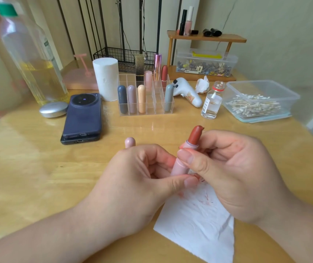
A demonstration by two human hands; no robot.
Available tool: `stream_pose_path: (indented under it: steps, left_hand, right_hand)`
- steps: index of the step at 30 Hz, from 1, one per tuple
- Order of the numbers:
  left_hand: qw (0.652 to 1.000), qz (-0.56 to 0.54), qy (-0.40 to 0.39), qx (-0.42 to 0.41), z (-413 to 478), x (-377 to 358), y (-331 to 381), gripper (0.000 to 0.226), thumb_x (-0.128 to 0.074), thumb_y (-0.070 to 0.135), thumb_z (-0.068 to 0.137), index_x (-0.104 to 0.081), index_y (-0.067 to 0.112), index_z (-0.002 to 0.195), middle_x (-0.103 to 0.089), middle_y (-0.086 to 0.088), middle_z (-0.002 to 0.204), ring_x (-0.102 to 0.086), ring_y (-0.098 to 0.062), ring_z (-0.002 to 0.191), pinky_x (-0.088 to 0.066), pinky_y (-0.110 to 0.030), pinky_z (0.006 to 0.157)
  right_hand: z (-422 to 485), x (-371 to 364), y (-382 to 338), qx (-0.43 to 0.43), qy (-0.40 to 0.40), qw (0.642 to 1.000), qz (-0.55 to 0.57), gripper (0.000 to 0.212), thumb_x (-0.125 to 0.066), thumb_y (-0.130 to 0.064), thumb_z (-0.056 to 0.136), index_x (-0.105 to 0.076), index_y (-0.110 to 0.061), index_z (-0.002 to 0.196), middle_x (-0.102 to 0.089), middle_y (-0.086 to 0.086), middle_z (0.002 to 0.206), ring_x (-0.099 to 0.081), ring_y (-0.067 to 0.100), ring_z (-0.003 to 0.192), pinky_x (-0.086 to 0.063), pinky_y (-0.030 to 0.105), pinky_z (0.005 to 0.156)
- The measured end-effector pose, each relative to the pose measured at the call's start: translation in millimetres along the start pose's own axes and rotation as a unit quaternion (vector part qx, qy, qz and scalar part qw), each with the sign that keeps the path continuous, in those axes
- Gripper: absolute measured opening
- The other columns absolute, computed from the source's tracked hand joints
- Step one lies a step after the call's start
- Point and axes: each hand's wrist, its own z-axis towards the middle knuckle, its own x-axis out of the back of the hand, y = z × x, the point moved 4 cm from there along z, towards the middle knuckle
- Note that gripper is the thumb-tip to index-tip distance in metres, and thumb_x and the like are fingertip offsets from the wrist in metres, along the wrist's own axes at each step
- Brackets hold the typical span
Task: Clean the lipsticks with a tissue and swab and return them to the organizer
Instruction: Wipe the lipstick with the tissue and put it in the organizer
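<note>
Far left, a big bottle (38,73) of yellow liquid is parked at the back of the surface (28,168), with two stacked phones (83,118) and a white paper roll (106,78) next to it. The clear organizer (154,103) is set in the middle at the back, with several capped lipsticks stood upright in its slots and some slots left bare.

Closer in, a pink cap (130,142) is seen poking up just behind the left hand (138,179). Whether it's held or just stood on the surface can't be told.

The open lipstick (187,154) is held between both hands, tilted with its brownish-red tip up and away. Its lower end is gripped by the left hand's thumb and curled fingers. The upper part of the pink tube, just below the colour, is pinched by the right hand (233,171), thumb in front.

A flat tissue (199,221) smeared with red marks is spread on the surface right under the hands, partly covered by them.

Back right, a small glass bottle (211,103) is stood beside a plastic tub of swabs (260,101).
</note>
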Motion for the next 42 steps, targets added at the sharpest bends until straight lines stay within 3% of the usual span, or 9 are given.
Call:
stream_pose_path:
  steps: [7,11,16,19,27,32,35,37,42]
  left_hand:
    - [0.994,-0.023,-0.104,-0.012,-3.7,-2.6,4.0,0.013,-0.069,0.028,0.09,-0.074,0.017,0.096,-0.078,-0.005,0.092,-0.073,-0.02,0.099,-0.034,-0.052,0.114]
    - [0.989,-0.013,-0.145,-0.011,-5.8,-5.9,2.6,0.016,-0.058,0.024,0.099,-0.07,0.015,0.105,-0.077,-0.006,0.093,-0.071,-0.015,0.099,-0.045,-0.035,0.106]
    - [0.994,-0.057,-0.095,-0.022,-4.7,-8.4,1.3,0.027,-0.082,0.033,0.077,-0.071,0.021,0.099,-0.076,-0.006,0.089,-0.071,-0.03,0.09,-0.054,-0.054,0.093]
    - [0.999,-0.034,-0.024,-0.029,-3.0,-4.3,-1.7,0.037,-0.086,0.045,0.063,-0.068,0.022,0.084,-0.073,-0.008,0.074,-0.068,-0.039,0.077,-0.053,-0.062,0.084]
    - [0.987,-0.029,-0.155,-0.027,-6.8,-5.9,5.6,0.015,-0.06,0.022,0.096,-0.072,0.016,0.103,-0.074,-0.003,0.092,-0.069,-0.017,0.091,-0.053,-0.032,0.091]
    - [0.994,0.012,-0.098,-0.051,-5.6,-6.0,5.1,0.029,-0.073,0.045,0.086,-0.069,0.027,0.109,-0.068,-0.006,0.092,-0.059,-0.041,0.079,-0.052,-0.056,0.082]
    - [0.997,0.051,-0.019,-0.052,-4.2,-0.7,5.2,0.04,-0.084,0.054,0.064,-0.069,0.029,0.091,-0.071,-0.003,0.077,-0.064,-0.026,0.069,-0.051,-0.058,0.082]
    - [0.995,0.083,0.004,-0.051,-4.8,3.2,5.1,0.038,-0.085,0.054,0.061,-0.069,0.026,0.082,-0.07,0.001,0.069,-0.063,-0.014,0.061,-0.044,-0.058,0.1]
    - [0.992,0.056,-0.1,-0.055,-3.8,1.6,6.4,0.017,-0.074,0.033,0.087,-0.074,0.021,0.099,-0.072,-0.008,0.09,-0.064,-0.037,0.081,-0.05,-0.05,0.091]
  right_hand:
    - [-1.6,1.3,-2.4,0.008,-0.016,1.0,-0.012,0.023,-0.068,-0.013,0.085,-0.062,0.009,0.084,-0.066,0.023,0.066,-0.059,0.043,0.052,-0.051,0.05,0.052]
    - [-1.5,3.5,-3.3,0.012,-0.015,1.0,0.001,0.022,-0.069,-0.011,0.084,-0.06,0.009,0.083,-0.066,0.023,0.066,-0.057,0.044,0.047,-0.051,0.041,0.048]
    - [-0.4,7.0,1.8,0.016,0.013,0.997,-0.074,0.026,-0.077,-0.028,0.081,-0.067,-0.004,0.08,-0.07,0.021,0.067,-0.061,0.045,0.061,-0.051,0.057,0.059]
    - [-1.5,3.4,3.0,0.013,-0.006,0.999,-0.051,0.023,-0.075,-0.022,0.082,-0.064,-0.001,0.08,-0.071,0.02,0.068,-0.066,0.036,0.059,-0.054,0.041,0.058]
    - [-3.2,3.3,-1.1,0.023,-0.023,0.999,-0.005,0.019,-0.072,-0.014,0.083,-0.063,0.003,0.083,-0.065,0.015,0.067,-0.061,0.04,0.055,-0.051,0.04,0.05]
    - [-1.9,6.2,0.9,0.044,-0.004,0.997,-0.064,0.018,-0.076,-0.021,0.083,-0.066,-0.006,0.082,-0.068,0.018,0.069,-0.064,0.044,0.061,-0.052,0.058,0.058]
    - [-3.1,4.6,1.5,0.044,-0.008,0.996,-0.079,0.019,-0.077,-0.024,0.084,-0.067,-0.008,0.082,-0.068,0.017,0.067,-0.062,0.045,0.059,-0.053,0.049,0.054]
    - [-4.0,3.5,2.3,0.04,-0.011,0.996,-0.078,0.02,-0.079,-0.027,0.082,-0.069,-0.01,0.083,-0.065,0.017,0.068,-0.058,0.046,0.06,-0.054,0.037,0.055]
    - [-3.7,6.4,1.9,0.055,-0.008,0.992,-0.109,0.018,-0.076,-0.03,0.079,-0.07,-0.014,0.085,-0.067,0.014,0.071,-0.057,0.046,0.066,-0.049,0.054,0.06]
